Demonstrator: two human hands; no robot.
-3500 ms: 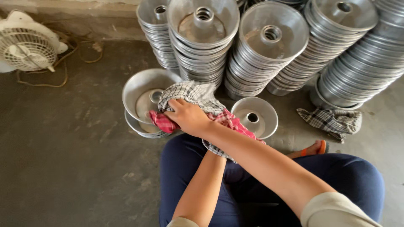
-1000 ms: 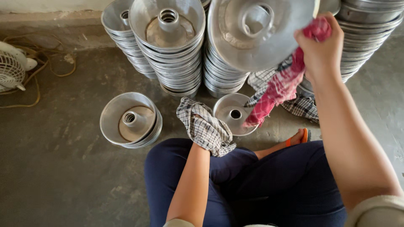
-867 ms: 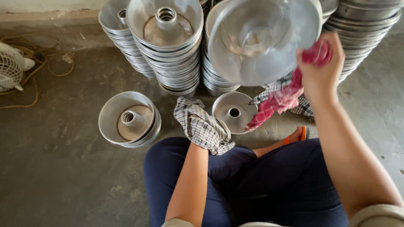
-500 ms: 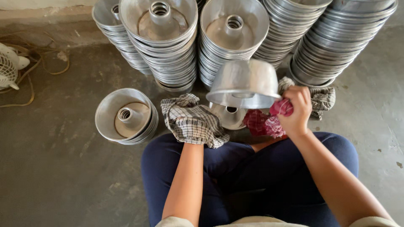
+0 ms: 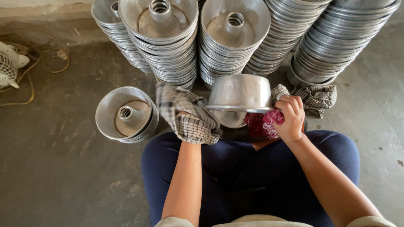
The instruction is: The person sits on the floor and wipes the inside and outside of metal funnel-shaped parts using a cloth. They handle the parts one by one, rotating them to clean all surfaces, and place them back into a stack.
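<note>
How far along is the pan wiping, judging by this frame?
Possibly done: a short stack of silver metal tube pans sits apart on the grey concrete floor. In hand: the right hand grips a red cloth against one upturned metal pan, while the left hand, wrapped in a checked cloth, steadies it. Left: probably the tall pan stacks behind, though their state can't be told.

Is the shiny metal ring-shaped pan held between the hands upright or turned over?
Turned over: the metal ring pan shows its rounded outer wall, with its rim facing down toward the lap.
</note>
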